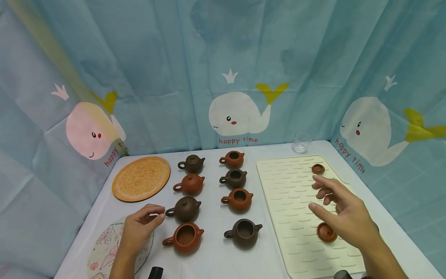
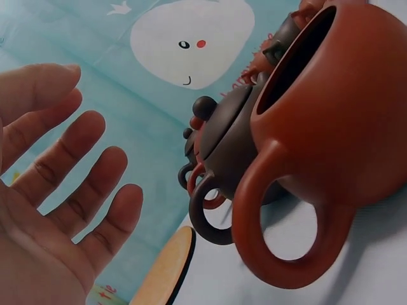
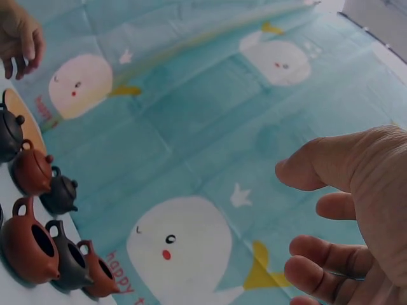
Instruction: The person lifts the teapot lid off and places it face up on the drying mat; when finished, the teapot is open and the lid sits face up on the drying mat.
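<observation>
My left hand (image 1: 137,230) hovers with loosely bent fingers and holds nothing, just left of a dark brown lidded teapot (image 1: 187,209). In front of that pot stands a reddish-brown teapot (image 1: 184,240) without a lid, its handle (image 2: 245,235) large in the left wrist view. Behind are a lidded red teapot (image 1: 191,185) and a small dark lidded teapot (image 1: 193,166). Over a cream mat (image 1: 285,201) hangs my right hand (image 1: 348,217), fingers spread and nothing held. A teapot lid (image 1: 326,233) lies below it, another lid (image 1: 318,169) beyond its fingertips; a third is mostly hidden by the hand.
A second column of lidless pots runs down the middle: a red teapot (image 1: 240,205), a dark teapot (image 1: 245,242) and others behind. An orange round mat (image 1: 141,179) and a patterned round mat (image 1: 104,248) lie left. A clear glass cup (image 1: 301,144) stands back right.
</observation>
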### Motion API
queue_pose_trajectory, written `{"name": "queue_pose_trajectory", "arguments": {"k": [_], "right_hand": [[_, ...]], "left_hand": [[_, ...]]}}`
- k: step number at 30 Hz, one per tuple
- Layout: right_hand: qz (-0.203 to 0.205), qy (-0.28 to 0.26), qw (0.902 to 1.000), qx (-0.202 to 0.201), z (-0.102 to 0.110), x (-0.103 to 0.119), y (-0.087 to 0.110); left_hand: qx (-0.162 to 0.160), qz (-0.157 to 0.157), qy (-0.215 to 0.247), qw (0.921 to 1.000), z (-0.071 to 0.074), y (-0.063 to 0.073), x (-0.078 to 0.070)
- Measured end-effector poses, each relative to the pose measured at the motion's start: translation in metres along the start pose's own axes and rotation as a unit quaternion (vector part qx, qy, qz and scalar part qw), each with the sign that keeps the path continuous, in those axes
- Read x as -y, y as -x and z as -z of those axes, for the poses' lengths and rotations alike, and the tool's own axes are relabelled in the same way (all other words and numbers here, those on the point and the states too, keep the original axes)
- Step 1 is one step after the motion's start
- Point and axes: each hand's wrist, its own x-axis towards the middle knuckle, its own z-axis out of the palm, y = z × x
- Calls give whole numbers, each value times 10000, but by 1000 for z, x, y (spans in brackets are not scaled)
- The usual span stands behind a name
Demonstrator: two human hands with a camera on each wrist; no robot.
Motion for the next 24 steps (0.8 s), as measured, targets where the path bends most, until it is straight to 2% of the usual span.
{"name": "queue_pose_trajectory", "arguments": {"k": [4,8,11,17,24], "right_hand": [[-60,-247,9996,108,-4,4,-10],[190,-367,9990,194,-12,5,-19],[525,-387,9975,278,-20,6,-27],[603,-433,9957,563,-35,10,-39],[618,-403,9941,797,-50,9,-47]], "left_hand": [[42,36,-107,9999,2,-5,2],[167,113,-286,9994,4,-9,6],[207,209,-366,9989,4,-12,10],[316,442,-334,9980,5,-16,22],[428,300,-126,9986,3,-19,34]]}}
